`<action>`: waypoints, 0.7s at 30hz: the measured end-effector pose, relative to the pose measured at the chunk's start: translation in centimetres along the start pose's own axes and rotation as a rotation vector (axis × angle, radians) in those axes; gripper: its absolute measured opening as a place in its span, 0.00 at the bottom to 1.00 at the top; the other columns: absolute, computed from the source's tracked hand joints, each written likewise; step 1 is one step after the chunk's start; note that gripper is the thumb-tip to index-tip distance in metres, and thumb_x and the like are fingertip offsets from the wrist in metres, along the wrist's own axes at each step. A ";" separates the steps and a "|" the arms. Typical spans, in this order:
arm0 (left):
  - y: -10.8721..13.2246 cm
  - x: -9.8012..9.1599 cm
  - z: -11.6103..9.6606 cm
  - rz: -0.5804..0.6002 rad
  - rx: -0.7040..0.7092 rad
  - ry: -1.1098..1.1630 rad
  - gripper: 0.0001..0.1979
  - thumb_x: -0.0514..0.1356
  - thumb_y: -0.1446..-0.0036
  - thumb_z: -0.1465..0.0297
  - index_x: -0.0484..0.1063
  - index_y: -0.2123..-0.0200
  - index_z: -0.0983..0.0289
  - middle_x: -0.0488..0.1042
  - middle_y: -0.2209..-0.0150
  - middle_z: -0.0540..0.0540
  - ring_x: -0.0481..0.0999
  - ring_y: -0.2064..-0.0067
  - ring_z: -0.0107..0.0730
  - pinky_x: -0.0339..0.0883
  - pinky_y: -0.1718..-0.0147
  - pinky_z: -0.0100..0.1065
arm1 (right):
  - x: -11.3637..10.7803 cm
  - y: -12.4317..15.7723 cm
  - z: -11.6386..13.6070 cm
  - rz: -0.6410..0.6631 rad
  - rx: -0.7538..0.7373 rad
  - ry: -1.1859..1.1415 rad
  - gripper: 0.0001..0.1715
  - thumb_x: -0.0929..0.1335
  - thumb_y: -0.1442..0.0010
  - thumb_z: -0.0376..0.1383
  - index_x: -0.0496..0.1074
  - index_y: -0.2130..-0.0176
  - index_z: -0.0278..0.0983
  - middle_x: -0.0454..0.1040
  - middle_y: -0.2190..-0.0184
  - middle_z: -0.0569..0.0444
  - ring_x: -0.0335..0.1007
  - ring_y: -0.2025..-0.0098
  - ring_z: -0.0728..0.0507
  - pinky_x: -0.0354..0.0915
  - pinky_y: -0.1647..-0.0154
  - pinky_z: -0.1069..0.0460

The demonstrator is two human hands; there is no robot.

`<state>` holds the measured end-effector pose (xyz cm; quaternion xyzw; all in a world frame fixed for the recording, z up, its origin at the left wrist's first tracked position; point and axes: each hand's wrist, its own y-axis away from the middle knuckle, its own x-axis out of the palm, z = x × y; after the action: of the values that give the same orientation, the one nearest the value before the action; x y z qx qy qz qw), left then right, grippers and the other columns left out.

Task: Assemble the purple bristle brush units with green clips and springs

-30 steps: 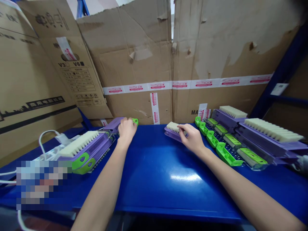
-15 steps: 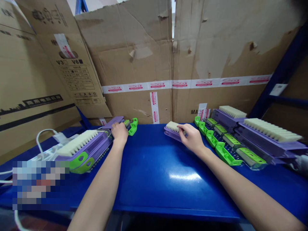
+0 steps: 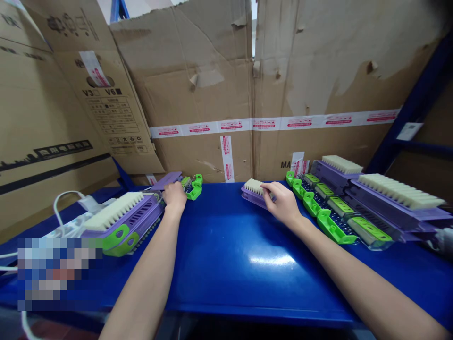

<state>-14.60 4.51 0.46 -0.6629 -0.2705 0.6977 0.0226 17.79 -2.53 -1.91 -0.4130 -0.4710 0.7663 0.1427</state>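
Toward the back left of the blue table, my left hand (image 3: 174,196) is closed over a purple part (image 3: 169,179), its fingertips hidden; I cannot make out what they grip. Beyond it lies a green-and-clear piece (image 3: 195,187). Nearer on the left rests a large purple brush (image 3: 122,212) with cream bristles up and green ends. My right hand (image 3: 283,200) is closed on the right end of a small purple brush (image 3: 253,190), which sits bristles up near the back edge. Its thumb and index finger touch the bristle side.
Right of my right hand runs a row of green brackets (image 3: 311,204) beside green-topped clear pieces (image 3: 340,206). Two more purple brushes (image 3: 399,193) stand behind them. A white power strip (image 3: 67,224) with cables lies at the left. Cardboard sheets (image 3: 198,89) wall the back of the table (image 3: 219,264).
My left hand has shifted slightly left and toward me over the purple part. The right hand and the small brush stay where they were.
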 end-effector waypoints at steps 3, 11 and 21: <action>0.0 0.1 0.0 0.012 -0.008 0.016 0.16 0.50 0.45 0.79 0.75 0.58 0.72 0.74 0.58 0.73 0.73 0.51 0.51 0.69 0.60 0.41 | 0.0 0.0 0.0 0.005 0.005 0.003 0.12 0.61 0.40 0.32 0.72 0.61 0.36 0.75 0.65 0.48 0.71 0.64 0.42 0.67 0.61 0.49; 0.2 -1.2 -0.4 -0.119 0.001 0.059 0.20 0.45 0.40 0.70 0.73 0.56 0.71 0.74 0.58 0.70 0.73 0.53 0.52 0.68 0.61 0.43 | 0.0 0.0 0.0 0.001 -0.003 0.006 0.12 0.61 0.41 0.31 0.72 0.61 0.37 0.75 0.66 0.48 0.71 0.64 0.42 0.67 0.61 0.49; 1.0 -2.2 -2.5 -0.006 0.449 -0.097 0.19 0.50 0.42 0.62 0.74 0.58 0.67 0.75 0.58 0.66 0.71 0.52 0.51 0.64 0.58 0.43 | 0.1 0.0 -0.2 -0.019 -0.035 0.010 0.11 0.61 0.41 0.30 0.71 0.61 0.36 0.75 0.66 0.48 0.71 0.64 0.42 0.66 0.62 0.49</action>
<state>-11.62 3.64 2.15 -0.6063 -0.1110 0.7713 0.1587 17.83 -2.35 -2.01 -0.4149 -0.4875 0.7544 0.1453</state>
